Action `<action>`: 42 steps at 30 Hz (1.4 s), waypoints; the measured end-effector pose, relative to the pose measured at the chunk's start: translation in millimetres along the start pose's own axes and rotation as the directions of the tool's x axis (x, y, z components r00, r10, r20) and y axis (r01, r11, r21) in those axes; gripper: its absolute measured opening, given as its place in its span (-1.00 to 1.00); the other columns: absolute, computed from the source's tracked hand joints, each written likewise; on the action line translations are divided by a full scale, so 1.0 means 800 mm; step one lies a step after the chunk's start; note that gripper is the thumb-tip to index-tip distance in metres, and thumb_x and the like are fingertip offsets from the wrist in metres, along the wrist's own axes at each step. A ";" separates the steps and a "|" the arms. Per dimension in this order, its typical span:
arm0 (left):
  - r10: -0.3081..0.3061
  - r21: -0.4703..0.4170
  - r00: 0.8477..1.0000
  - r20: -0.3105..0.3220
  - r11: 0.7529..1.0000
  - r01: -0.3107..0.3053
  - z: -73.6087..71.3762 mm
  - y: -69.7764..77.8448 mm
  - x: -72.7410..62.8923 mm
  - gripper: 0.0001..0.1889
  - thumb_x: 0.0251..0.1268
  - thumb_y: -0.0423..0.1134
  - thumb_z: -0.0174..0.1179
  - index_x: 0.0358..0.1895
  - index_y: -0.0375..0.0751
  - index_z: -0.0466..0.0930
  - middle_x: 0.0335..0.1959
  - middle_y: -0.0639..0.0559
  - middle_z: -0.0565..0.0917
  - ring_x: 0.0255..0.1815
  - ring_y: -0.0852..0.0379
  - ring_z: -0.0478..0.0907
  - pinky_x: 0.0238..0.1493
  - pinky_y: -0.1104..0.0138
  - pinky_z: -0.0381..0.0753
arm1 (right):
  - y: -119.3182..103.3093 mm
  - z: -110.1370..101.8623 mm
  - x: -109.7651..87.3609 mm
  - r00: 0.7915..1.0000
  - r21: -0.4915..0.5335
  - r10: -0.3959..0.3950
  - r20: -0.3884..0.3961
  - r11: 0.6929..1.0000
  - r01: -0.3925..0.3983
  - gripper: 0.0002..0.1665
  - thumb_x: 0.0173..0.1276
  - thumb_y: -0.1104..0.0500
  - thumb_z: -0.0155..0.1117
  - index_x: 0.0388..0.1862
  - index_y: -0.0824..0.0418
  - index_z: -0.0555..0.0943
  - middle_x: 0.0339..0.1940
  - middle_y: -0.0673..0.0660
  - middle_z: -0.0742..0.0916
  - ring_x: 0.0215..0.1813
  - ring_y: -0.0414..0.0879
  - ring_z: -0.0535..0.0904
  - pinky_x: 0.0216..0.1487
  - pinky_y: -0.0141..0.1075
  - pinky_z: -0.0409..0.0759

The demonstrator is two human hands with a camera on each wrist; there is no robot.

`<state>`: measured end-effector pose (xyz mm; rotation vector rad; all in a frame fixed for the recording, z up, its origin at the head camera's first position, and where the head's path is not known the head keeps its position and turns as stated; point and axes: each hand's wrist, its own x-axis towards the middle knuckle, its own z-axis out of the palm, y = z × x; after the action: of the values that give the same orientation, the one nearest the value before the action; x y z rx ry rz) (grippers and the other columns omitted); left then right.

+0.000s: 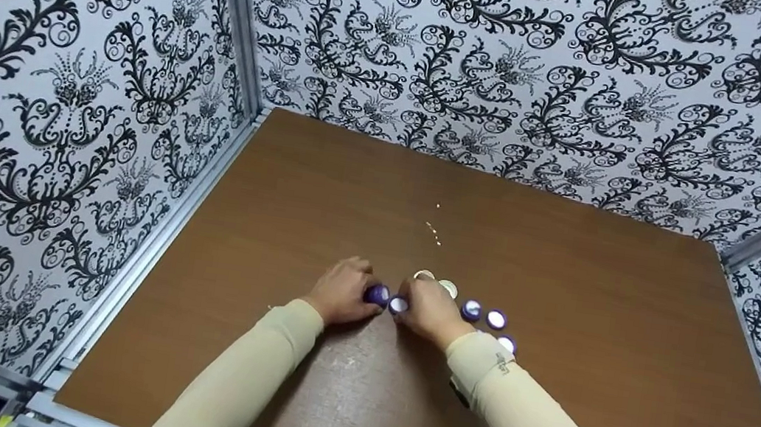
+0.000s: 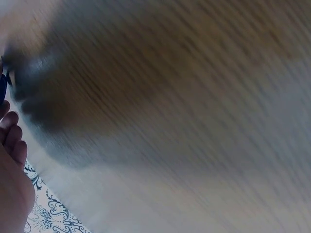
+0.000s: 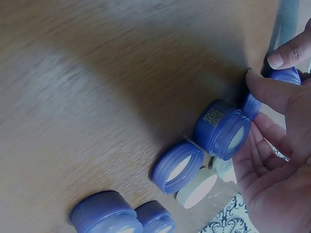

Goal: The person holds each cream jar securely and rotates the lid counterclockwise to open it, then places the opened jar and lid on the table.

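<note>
In the head view my left hand (image 1: 343, 292) grips a small purple jar (image 1: 378, 294) low over the table. Facing it, my right hand (image 1: 432, 309) pinches a purple screw lid (image 1: 398, 305) with a pale inside, close to the jar. From the right wrist, the lid (image 3: 250, 106) shows between thumb and fingers, with the left thumb (image 3: 291, 52) on the jar (image 3: 285, 75) beyond. Near the right hand stand an open purple jar (image 3: 214, 126) with a printed code and a purple lid (image 3: 177, 167). Only part of the left hand (image 2: 14, 170) appears in its wrist view.
Two white discs (image 1: 447, 288) lie just beyond the right hand. More purple jars (image 3: 104, 211) stand to its right, one partly behind the sleeve. Tiny white scraps (image 1: 434, 230) dot the brown table (image 1: 325, 183). Patterned walls (image 1: 446, 66) enclose the back and sides.
</note>
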<state>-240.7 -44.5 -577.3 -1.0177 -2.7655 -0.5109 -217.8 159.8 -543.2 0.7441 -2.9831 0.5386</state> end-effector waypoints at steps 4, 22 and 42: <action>-0.007 0.003 1.000 -0.003 1.000 0.007 0.000 0.001 -0.001 -0.63 0.04 0.12 0.40 -0.17 -0.03 0.75 -0.24 0.06 0.55 -0.12 0.02 0.50 0.00 0.13 0.48 | 0.000 0.000 0.000 1.000 -0.006 0.004 0.003 1.000 -0.004 -0.76 -0.14 0.27 0.53 -0.48 0.22 0.63 -0.48 0.05 0.54 -0.34 0.01 0.50 -0.37 -0.06 0.52; -0.004 0.117 1.000 -0.002 0.993 0.004 0.005 0.003 -0.003 -0.54 0.09 0.23 0.30 -0.10 -0.01 0.75 -0.17 0.03 0.54 -0.10 0.01 0.44 0.00 0.11 0.42 | -0.001 0.002 0.002 1.000 -0.014 0.016 0.003 1.000 -0.016 -0.78 -0.07 0.22 0.54 -0.48 0.19 0.62 -0.50 0.03 0.55 -0.37 0.01 0.50 -0.40 -0.05 0.51; -0.006 0.175 0.999 0.042 0.985 -0.001 0.011 0.000 -0.005 -0.39 0.20 0.24 0.18 0.21 -0.05 0.62 0.15 -0.06 0.58 0.16 -0.05 0.43 0.17 0.06 0.38 | -0.001 0.000 0.002 0.999 -0.022 0.032 0.032 0.999 -0.032 -0.75 -0.10 0.24 0.52 -0.43 0.20 0.62 -0.49 0.04 0.56 -0.38 0.00 0.53 -0.36 -0.04 0.54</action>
<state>-237.7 -43.9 -586.4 -0.9951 -2.7891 -0.2429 -218.4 158.4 -542.9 0.7113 -3.0301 0.4998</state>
